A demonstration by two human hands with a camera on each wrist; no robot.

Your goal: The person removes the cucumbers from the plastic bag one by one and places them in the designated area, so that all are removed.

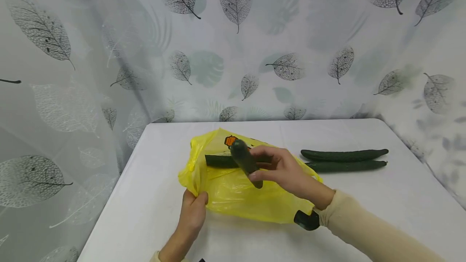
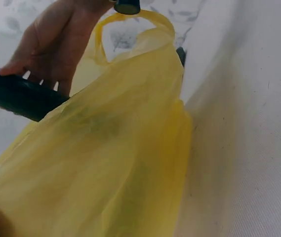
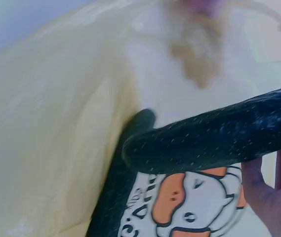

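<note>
Cucumber (image 1: pixel 242 157) in hand (image 1: pixel 278 169), aslant up-left

A dark green cucumber (image 1: pixel 244 158) tilts over the open yellow bag (image 1: pixel 240 197).

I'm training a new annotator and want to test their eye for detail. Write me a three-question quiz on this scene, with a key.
1. Short answer: Which hand grips the yellow bag?
2. True or false: The right hand holds nothing.
3. Multiple choice: In the head view, how many cucumbers lie on the table outside the bag?
a) one
b) two
c) four

Key:
1. The left hand, at the edge of the bag's opening.
2. False; it grips a single cucumber in front of the bag's opening.
3. b; the two lie side by side, to the right of the bag.
</note>
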